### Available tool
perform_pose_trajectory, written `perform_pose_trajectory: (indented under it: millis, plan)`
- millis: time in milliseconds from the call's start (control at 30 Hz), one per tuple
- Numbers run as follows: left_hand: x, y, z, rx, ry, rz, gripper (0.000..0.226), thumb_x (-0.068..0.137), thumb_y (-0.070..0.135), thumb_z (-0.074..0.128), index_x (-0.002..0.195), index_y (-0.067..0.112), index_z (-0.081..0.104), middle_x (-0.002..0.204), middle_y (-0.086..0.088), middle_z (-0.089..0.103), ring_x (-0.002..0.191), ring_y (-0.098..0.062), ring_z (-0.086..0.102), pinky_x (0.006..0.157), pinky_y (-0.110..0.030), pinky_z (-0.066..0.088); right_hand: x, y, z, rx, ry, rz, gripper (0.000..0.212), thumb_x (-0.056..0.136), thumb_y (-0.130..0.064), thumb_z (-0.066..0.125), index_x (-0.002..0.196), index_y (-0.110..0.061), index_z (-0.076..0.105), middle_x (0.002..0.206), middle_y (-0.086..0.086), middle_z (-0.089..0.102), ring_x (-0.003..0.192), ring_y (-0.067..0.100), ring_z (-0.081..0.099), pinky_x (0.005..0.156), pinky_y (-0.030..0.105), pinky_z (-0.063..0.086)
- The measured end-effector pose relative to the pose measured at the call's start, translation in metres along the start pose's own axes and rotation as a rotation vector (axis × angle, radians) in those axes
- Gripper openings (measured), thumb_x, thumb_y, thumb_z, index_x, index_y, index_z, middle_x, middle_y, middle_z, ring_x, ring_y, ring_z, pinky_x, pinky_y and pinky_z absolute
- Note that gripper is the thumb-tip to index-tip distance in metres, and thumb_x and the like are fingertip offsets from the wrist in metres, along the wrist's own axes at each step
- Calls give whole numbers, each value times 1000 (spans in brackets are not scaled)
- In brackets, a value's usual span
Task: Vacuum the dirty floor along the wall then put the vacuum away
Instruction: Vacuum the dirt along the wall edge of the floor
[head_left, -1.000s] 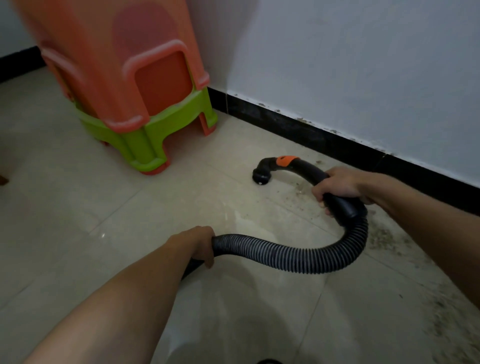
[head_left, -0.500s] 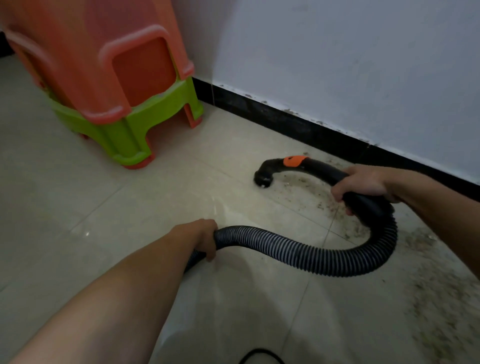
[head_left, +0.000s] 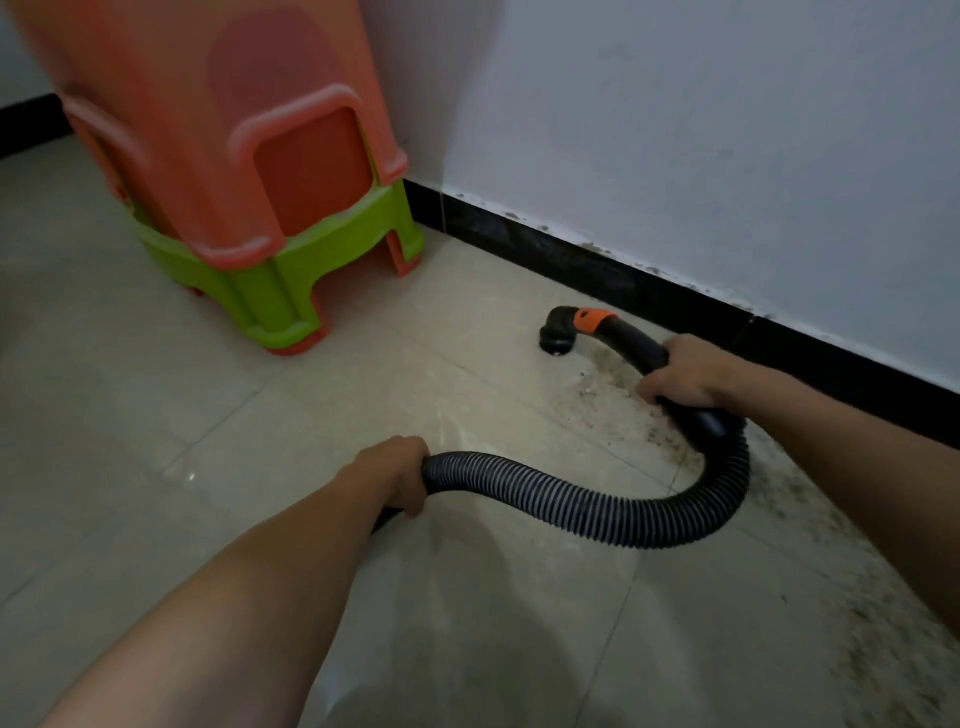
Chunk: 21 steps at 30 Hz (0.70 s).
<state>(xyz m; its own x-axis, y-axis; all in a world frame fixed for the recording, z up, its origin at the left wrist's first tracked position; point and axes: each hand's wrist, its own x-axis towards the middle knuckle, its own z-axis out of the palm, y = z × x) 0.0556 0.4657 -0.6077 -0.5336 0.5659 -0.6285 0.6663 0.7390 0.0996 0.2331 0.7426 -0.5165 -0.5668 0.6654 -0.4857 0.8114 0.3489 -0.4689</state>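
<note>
Right hand (head_left: 684, 370) wrapped tight round the black handle (head_left: 636, 344) at 3 o'clock. Left hand (head_left: 396, 472) closed round the bendy hose (head_left: 582, 506) near the middle. Nozzle (head_left: 558, 340) down on the tile floor (head_left: 156, 415) by the wall (head_left: 727, 130), dirt (head_left: 613, 384) just beside it. Stools (head_left: 234, 182) at 11 o'clock.

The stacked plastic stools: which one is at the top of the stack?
The orange stool is on top. The green stool sits under it, with only its rim and legs showing.

Pale tiled floor (head_left: 208, 415), white wall (head_left: 727, 130) with black skirting (head_left: 597, 270), stacked orange and green stools (head_left: 249, 208) nearby, dim light.
</note>
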Motion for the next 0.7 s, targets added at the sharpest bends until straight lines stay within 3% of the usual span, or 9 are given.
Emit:
perform_pose_trajectory:
  millis: [100,267,500,700]
  plan:
    - [2,0,-1,-34,52,-1,41,66,17,77,104,20,63,91,-1,61,80,-21,60,67,-29,47,15,-17,11,-349,113,-68,46,78,-34,73,117,-15,57,89,5,64,78,23,63,74,34,54]
    - [11,-7,-5,-154,151,9,30,70,17,72,96,23,60,96,-2,65,87,-23,63,67,-30,45,51,-61,24,-571,277,-203,40,80,-39,67,113,-20,53,82,2,52,69,23,53,60,31,40]
    - [31,-18,-8,-305,255,-13,27,69,18,71,89,27,54,93,-1,65,87,-24,63,67,-29,47,99,-123,21,-647,410,-310,35,84,-27,62,115,-14,49,79,6,48,73,30,51,64,34,39]
    - [45,9,-3,-288,208,52,25,68,20,69,88,26,55,94,-3,66,87,-25,64,73,-32,54,89,-81,7,-639,466,-263,35,83,-28,62,111,-15,46,71,4,44,66,29,49,61,34,37]
